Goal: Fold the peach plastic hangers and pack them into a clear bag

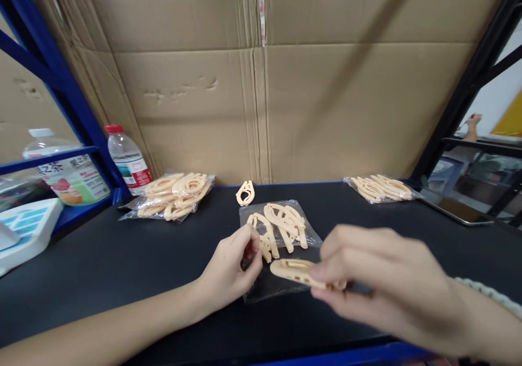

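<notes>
My right hand point(379, 273), slightly blurred, grips a beige folding hanger point(291, 271) in its folded form between thumb and fingers. The hanger is tilted, over the near part of a clear plastic bag point(302, 216). Several more beige hangers point(281, 222) lie inside that bag on the dark table. At the bag's left edge, my left hand point(234, 262) is closed with thumb and fingertips together, pinching the film. A single loose hanger piece point(245, 193) rests beyond the bag, close to the cardboard.
Filled bags of hangers lie at the back left point(173, 194) and back right point(379, 187). A phone-like flat object point(457, 205) is at the right edge. Bottles point(128, 159) and a white-and-blue plastic item point(30, 227) stand left. Cardboard point(183, 94) walls the back; another person's hand point(473, 121) shows far right.
</notes>
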`<state>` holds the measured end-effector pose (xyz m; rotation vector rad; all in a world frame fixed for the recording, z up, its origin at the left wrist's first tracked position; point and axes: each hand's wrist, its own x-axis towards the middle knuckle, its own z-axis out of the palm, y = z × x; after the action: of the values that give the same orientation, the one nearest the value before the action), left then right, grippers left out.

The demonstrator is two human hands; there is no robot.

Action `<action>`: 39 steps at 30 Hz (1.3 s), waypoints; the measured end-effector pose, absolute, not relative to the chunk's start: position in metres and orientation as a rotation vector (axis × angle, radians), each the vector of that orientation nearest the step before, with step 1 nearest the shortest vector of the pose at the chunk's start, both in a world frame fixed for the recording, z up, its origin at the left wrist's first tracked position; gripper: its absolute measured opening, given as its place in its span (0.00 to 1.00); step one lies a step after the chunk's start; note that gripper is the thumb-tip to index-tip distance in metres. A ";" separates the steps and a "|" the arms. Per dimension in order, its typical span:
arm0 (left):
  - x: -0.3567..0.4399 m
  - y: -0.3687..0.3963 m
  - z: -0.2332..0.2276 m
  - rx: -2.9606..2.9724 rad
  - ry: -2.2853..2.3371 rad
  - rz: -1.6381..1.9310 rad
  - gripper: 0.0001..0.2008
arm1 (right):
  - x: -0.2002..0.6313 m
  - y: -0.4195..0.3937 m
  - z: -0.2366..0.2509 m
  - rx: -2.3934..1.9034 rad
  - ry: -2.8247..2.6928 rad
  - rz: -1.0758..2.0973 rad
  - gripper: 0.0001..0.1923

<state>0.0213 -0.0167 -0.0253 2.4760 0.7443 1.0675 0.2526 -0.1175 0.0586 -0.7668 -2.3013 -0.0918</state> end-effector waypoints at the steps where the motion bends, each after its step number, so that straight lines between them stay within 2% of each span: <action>1: 0.022 -0.017 -0.025 2.464 0.735 1.090 0.10 | 0.248 -0.120 0.051 -0.728 -2.368 -0.168 0.05; 5: 0.023 -0.017 -0.023 2.459 0.690 1.189 0.08 | 0.229 -0.111 0.024 -0.519 -2.490 -0.540 0.13; 8: 0.024 -0.018 -0.022 2.463 0.695 1.250 0.08 | 0.219 -0.094 0.007 -0.583 -2.474 -0.668 0.11; 12: 0.023 -0.018 -0.022 2.494 0.700 1.228 0.07 | 0.220 -0.080 -0.002 -0.860 -2.510 -0.404 0.20; 15: 0.023 -0.018 -0.021 2.512 0.688 1.192 0.07 | 0.227 -0.072 0.008 -0.842 -2.416 -0.217 0.18; 19: 0.023 -0.017 -0.022 2.527 0.685 1.155 0.07 | 0.233 -0.032 0.028 -0.804 -2.189 -0.222 0.14; 23: 0.022 -0.018 -0.022 2.553 0.683 1.139 0.07 | 0.227 0.040 0.037 -0.806 -2.296 -0.226 0.15; 27: 0.022 -0.018 -0.022 2.566 0.670 1.143 0.06 | 0.208 0.107 0.032 -0.916 -2.649 -0.249 0.21; 32: 0.021 -0.018 -0.023 2.556 0.661 1.126 0.07 | 0.182 0.153 0.016 -0.979 -2.758 -0.221 0.27; 37: 0.019 -0.017 -0.024 2.555 0.674 1.106 0.06 | 0.189 0.158 0.003 -1.106 -2.797 -0.201 0.15; 39: 0.019 -0.017 -0.024 2.557 0.668 1.101 0.06 | 0.204 0.149 0.003 -1.144 -2.777 -0.202 0.14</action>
<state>0.0189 -0.0171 -0.0239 2.5566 0.6677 1.1009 0.2036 0.1488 0.0031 -1.1441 -2.7766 -0.2019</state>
